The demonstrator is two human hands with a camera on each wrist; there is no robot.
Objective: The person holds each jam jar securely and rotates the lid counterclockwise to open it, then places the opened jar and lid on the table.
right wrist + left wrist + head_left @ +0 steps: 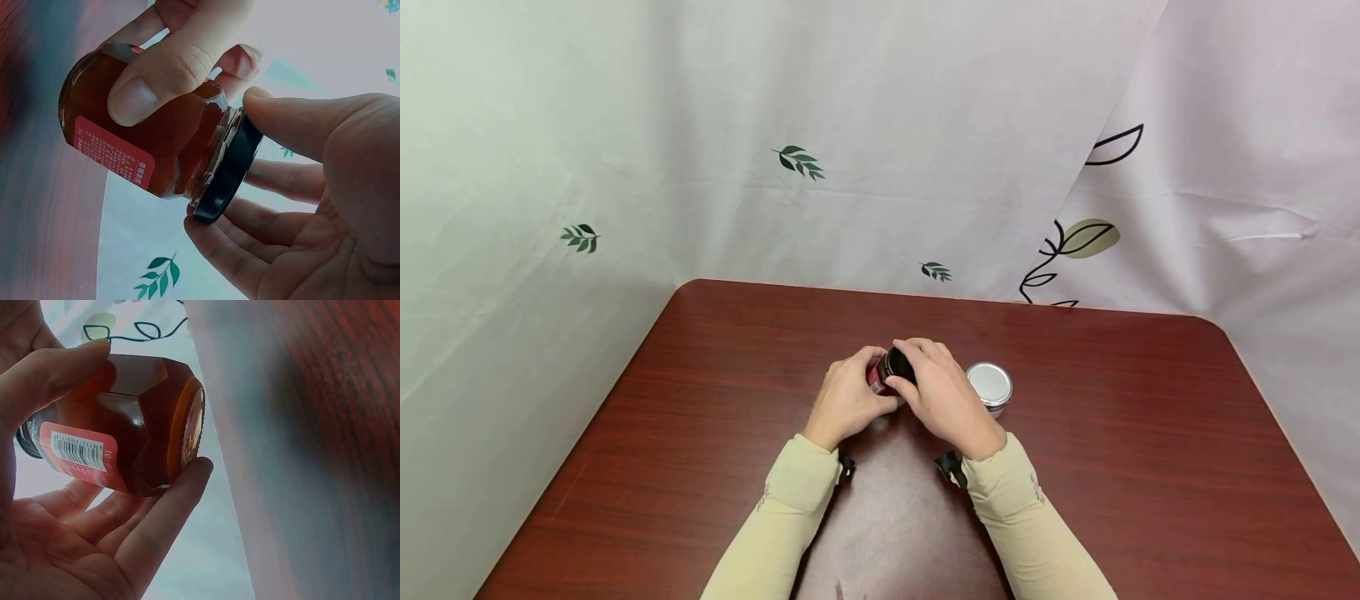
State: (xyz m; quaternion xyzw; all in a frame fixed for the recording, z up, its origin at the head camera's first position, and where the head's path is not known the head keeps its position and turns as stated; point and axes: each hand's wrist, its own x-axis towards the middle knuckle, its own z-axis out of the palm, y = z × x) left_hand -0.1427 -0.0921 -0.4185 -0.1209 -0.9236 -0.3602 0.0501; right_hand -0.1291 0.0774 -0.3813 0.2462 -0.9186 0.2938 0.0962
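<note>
A faceted glass jar point(150, 419) of reddish-brown contents, with a red label bearing a barcode, is held tilted on its side above the table. My left hand point(850, 398) grips the jar's body, thumb on one side and fingers on the other, as the left wrist view shows. On the jar's neck sits a black lid point(231, 169). My right hand point(943, 396) pinches this lid at its rim between thumb and fingertips. Just right of the right hand stands a second container with a silver lid point(989, 383), partly hidden by that hand.
The reddish-brown wooden table point(1112, 467) has rounded far corners. A pale cloth point(880, 100) with leaf prints hangs behind it and along both sides. Light reflects off the table between the forearms.
</note>
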